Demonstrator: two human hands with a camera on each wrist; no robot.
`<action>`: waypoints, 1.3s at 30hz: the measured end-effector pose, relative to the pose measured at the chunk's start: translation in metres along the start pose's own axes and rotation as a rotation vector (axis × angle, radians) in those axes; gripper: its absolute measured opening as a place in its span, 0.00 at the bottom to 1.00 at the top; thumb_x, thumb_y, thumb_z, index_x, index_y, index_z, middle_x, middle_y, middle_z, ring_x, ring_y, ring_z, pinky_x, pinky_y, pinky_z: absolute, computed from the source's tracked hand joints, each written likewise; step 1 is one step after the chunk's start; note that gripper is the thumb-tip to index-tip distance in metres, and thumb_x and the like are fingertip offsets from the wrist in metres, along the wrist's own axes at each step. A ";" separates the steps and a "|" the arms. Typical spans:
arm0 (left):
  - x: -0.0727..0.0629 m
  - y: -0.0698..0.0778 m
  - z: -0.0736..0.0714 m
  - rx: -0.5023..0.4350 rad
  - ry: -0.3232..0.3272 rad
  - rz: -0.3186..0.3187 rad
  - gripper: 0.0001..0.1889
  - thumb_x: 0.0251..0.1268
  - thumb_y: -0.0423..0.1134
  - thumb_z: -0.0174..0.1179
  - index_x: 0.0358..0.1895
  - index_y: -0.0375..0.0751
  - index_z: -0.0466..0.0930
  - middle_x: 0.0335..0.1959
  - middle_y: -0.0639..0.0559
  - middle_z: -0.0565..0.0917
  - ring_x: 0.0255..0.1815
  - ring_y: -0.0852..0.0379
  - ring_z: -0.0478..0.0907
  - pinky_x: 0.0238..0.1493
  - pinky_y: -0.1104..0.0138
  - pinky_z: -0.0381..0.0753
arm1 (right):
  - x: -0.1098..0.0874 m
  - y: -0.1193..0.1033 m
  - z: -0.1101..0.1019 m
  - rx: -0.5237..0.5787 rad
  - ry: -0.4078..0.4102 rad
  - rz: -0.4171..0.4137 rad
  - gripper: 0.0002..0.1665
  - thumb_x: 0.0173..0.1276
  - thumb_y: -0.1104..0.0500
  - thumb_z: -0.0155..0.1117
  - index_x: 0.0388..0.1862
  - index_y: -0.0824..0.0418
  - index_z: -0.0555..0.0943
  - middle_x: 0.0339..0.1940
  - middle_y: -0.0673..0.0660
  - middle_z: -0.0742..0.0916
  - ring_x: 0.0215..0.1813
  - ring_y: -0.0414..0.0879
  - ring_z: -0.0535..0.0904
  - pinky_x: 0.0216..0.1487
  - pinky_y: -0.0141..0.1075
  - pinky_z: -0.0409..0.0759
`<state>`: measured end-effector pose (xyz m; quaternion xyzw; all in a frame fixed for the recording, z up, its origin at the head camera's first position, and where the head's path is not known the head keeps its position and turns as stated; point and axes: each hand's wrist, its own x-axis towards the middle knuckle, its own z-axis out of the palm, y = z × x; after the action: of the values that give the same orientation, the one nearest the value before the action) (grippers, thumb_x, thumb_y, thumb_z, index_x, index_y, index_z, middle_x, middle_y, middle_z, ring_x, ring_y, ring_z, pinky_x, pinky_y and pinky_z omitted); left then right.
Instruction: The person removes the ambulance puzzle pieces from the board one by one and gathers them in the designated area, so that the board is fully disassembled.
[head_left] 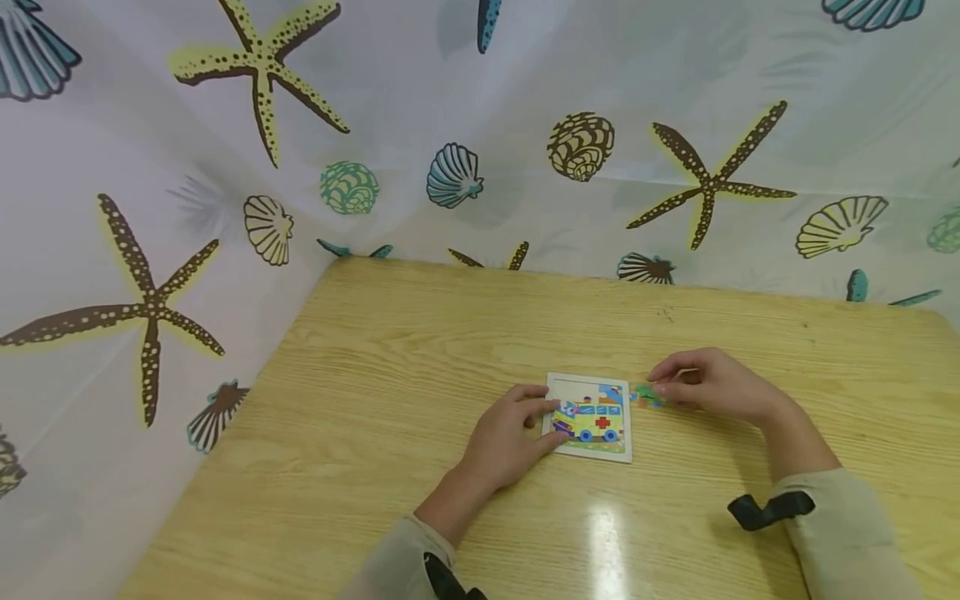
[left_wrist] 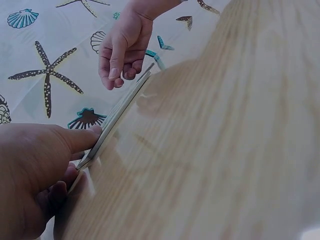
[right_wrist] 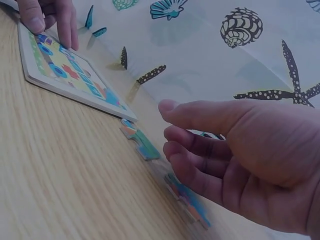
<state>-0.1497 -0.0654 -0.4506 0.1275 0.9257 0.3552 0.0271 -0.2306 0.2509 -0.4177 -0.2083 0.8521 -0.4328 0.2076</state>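
Observation:
A white-framed jigsaw puzzle board (head_left: 627, 425) lies on the table, showing a yellow ambulance picture (head_left: 600, 410) with a bare area at its upper left. My left hand (head_left: 510, 437) holds the board by its left side, thumb near the front and fingers farther back. Just beyond the board's right edge lies a green and orange puzzle piece (right_wrist: 142, 142). Another loose piece (right_wrist: 187, 200), blue and reddish, lies under the fingers of my right hand (head_left: 720, 387). That hand hovers with loosely bent fingers, and in the right wrist view nothing is between thumb and fingers.
The wooden table (head_left: 360, 400) meets a white curtain (head_left: 510, 100) printed with shells and starfish at its back and left. Black straps (head_left: 772, 508) hang at both sleeves. A light reflection shines on the tabletop in front of the board.

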 end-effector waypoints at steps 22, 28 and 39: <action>0.000 0.001 -0.002 0.001 0.003 0.010 0.24 0.64 0.54 0.67 0.60 0.49 0.83 0.67 0.55 0.76 0.43 0.61 0.74 0.42 0.68 0.73 | 0.036 -0.032 0.035 -0.100 -0.197 -0.059 0.11 0.69 0.60 0.67 0.48 0.63 0.86 0.28 0.54 0.81 0.25 0.42 0.75 0.28 0.32 0.76; 0.000 0.001 -0.002 -0.007 0.005 0.011 0.24 0.63 0.53 0.68 0.59 0.49 0.84 0.67 0.55 0.76 0.43 0.61 0.74 0.43 0.68 0.74 | 0.037 -0.040 0.039 -0.174 -0.182 -0.039 0.09 0.69 0.63 0.66 0.47 0.62 0.86 0.29 0.54 0.82 0.27 0.43 0.76 0.29 0.32 0.76; 0.001 0.002 -0.001 -0.013 0.004 0.002 0.24 0.62 0.53 0.69 0.59 0.49 0.84 0.66 0.55 0.76 0.43 0.61 0.74 0.42 0.68 0.73 | 0.033 -0.043 0.042 -0.291 -0.088 -0.097 0.06 0.69 0.61 0.68 0.43 0.56 0.87 0.50 0.59 0.80 0.39 0.44 0.75 0.42 0.36 0.76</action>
<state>-0.1502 -0.0648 -0.4486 0.1278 0.9232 0.3615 0.0258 -0.2279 0.1828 -0.4106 -0.2960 0.8847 -0.3049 0.1913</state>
